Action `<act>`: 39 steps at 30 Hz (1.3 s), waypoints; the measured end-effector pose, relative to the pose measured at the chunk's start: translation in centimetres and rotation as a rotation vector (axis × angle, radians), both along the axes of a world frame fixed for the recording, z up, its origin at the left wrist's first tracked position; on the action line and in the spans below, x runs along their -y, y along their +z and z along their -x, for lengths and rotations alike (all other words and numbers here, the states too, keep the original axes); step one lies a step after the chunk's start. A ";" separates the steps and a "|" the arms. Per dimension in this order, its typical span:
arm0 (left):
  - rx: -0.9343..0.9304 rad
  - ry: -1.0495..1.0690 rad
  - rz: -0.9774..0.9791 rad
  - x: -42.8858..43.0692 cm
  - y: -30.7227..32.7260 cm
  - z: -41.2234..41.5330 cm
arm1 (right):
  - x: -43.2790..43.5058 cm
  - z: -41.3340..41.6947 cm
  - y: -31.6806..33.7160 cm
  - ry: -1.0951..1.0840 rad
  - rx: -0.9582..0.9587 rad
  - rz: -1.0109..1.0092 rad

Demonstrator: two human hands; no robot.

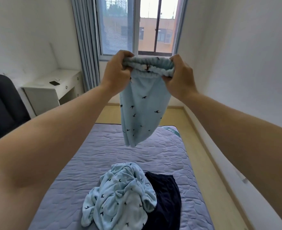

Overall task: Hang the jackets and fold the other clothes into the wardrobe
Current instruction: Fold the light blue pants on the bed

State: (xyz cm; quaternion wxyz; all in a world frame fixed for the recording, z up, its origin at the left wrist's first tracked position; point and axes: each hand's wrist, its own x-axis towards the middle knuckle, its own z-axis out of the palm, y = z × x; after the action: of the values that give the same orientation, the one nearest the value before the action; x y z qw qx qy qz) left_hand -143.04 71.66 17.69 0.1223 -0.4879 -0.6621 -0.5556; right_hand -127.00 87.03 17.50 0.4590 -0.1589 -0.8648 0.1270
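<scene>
Forearms (62, 127) reaching toward 12 o'clock; left hand (118, 75), right hand (178, 77) pinching waistband of light-blue trousers (141, 113), hanging above bed (153, 155). Fabric seeming light, soft, floppy; waistband corners offering surest hold. Crumpled top (118, 196), dark garment (166, 196) lying at 6 o'clock.

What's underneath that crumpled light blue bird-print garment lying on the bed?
A dark navy garment pokes out at the right from beneath the crumpled light blue garment, both on the quilted mattress. Whether anything else lies underneath is covered.

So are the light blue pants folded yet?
Not folded: left hand and right hand hold the waistband; pants hang loose above the bed.
</scene>
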 end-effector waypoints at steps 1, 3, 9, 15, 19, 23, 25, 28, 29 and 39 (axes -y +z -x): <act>0.012 0.001 0.018 0.6 -0.9 -0.9 | 0.2 -1.0 -0.7 0.004 0.009 -0.028; -0.014 0.030 0.073 2.1 -3.7 -3.0 | 0.6 -3.5 -2.9 0.021 0.040 -0.062; -0.078 0.070 0.393 5.8 -17.0 -10.7 | 2.1 -11.0 -14.7 0.105 0.342 -0.049; 0.157 0.109 0.796 9.1 -31.3 -20.5 | 5.2 -19.0 -29.5 0.159 0.842 0.211; 0.186 0.067 1.168 11.9 -38.3 -27.4 | 8.2 -25.1 -37.5 0.155 1.123 0.321; 0.148 0.118 1.317 15.0 -41.8 -33.6 | 11.6 -30.8 -41.4 0.166 1.231 0.338; 0.150 0.111 1.329 16.5 -42.6 -36.4 | 13.1 -33.5 -42.0 0.163 1.232 0.357; 0.157 0.102 1.328 18.6 -42.9 -39.9 | 15.2 -37.0 -42.0 0.155 1.218 0.343; 0.145 0.098 1.331 19.3 -42.8 -40.9 | 16.0 -38.2 -41.8 0.156 1.211 0.332; 0.133 0.045 1.255 28.6 -42.1 -51.2 | 24.7 -49.9 -41.0 0.122 1.161 0.291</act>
State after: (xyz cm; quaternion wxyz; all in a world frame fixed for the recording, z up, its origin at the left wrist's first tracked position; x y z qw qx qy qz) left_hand -91.80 43.07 -24.36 -0.2168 -0.4172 -0.8782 -0.0879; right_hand -77.09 62.32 -23.46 -0.1228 -0.2136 -0.9554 0.1627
